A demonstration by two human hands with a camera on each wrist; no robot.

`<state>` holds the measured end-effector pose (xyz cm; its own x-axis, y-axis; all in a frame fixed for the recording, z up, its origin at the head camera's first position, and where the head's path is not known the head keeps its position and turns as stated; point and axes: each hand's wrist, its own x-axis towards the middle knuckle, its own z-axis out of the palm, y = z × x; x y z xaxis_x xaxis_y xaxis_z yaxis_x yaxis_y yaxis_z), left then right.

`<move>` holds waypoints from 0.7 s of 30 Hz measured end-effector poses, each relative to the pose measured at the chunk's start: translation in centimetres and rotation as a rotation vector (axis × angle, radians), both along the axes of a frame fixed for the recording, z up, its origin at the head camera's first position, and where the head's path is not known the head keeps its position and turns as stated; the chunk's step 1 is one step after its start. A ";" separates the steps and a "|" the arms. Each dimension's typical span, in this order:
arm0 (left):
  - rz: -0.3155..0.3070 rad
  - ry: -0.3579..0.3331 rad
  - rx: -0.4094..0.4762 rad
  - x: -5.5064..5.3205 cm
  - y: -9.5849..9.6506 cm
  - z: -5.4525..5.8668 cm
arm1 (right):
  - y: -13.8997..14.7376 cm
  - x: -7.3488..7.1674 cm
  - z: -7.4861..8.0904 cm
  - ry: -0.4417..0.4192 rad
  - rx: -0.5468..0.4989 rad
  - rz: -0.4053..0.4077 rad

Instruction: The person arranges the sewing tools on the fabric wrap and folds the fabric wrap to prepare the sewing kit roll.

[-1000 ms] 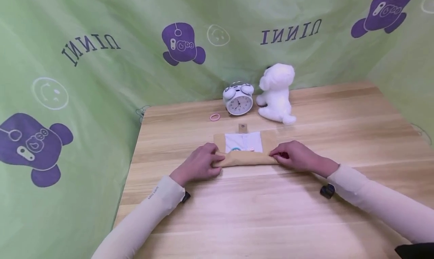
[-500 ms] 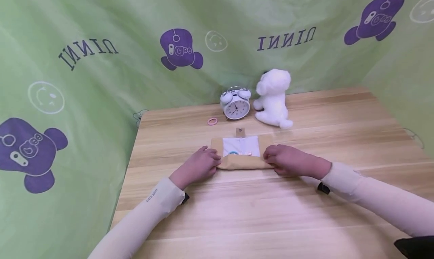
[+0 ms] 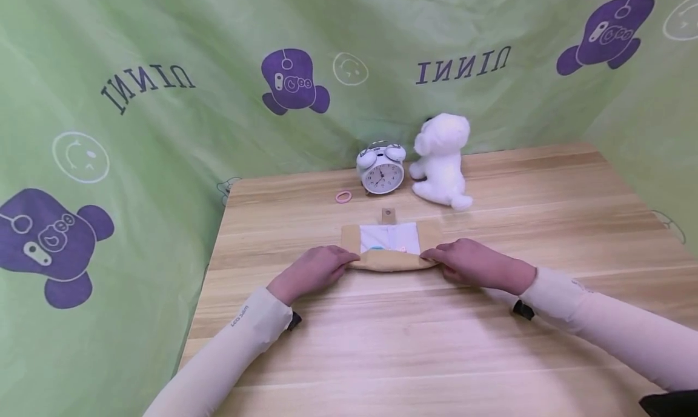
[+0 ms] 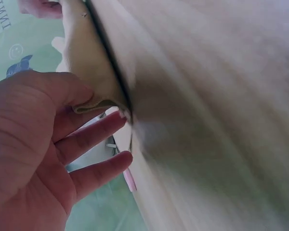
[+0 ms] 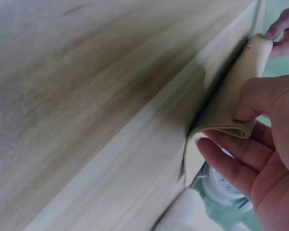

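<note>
A tan cloth pouch (image 3: 389, 261) with a white inner panel (image 3: 400, 235) lies on the table, its near side folded over. A small brown tab (image 3: 388, 216) with a snap sticks out at its far edge. Beyond the fold peek a bit of a teal item (image 3: 376, 248) and a pink item (image 3: 402, 249), mostly covered. My left hand (image 3: 319, 268) pinches the fold's left end, thumb on top; its other fingers spread below in the left wrist view. At the right end, my right hand (image 3: 474, 262) pinches the same fold between thumb and fingers.
Behind the pouch stand a white twin-bell alarm clock (image 3: 383, 171) and a white plush dog (image 3: 444, 159). A pink ring-shaped band (image 3: 343, 197) lies left of the clock. Green printed cloth (image 3: 218, 114) hangs around the wood-grain table (image 3: 392, 344).
Both hands have regripped the fold's ends, thumbs now on top. The fold has moved slightly away from me, covering more of the teal item. The head view has shifted a little.
</note>
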<state>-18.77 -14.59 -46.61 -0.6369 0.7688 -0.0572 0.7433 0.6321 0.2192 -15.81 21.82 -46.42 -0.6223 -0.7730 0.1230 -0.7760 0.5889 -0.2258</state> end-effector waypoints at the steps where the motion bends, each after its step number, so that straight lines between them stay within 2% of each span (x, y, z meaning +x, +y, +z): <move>1: 0.001 -0.001 0.005 0.0 0.0 0.0 | 0.0 0.0 0.0 -0.003 -0.007 0.002; 7: -0.004 0.017 0.022 0.1 0.2 0.1 | 0.2 0.2 -0.2 0.011 -0.024 -0.002; 14: 0.015 0.059 0.001 0.4 0.3 -0.1 | -0.1 0.1 -0.7 0.055 -0.050 0.028; 21: -0.002 0.089 -0.028 0.6 1.1 0.1 | -0.7 -0.7 0.2 0.006 -0.021 0.036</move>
<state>-18.15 -13.47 -46.54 -0.6392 0.7687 -0.0219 0.7600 0.6358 0.1350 -16.47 21.13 -46.25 -0.5936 -0.7919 0.1436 -0.7979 0.5558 -0.2332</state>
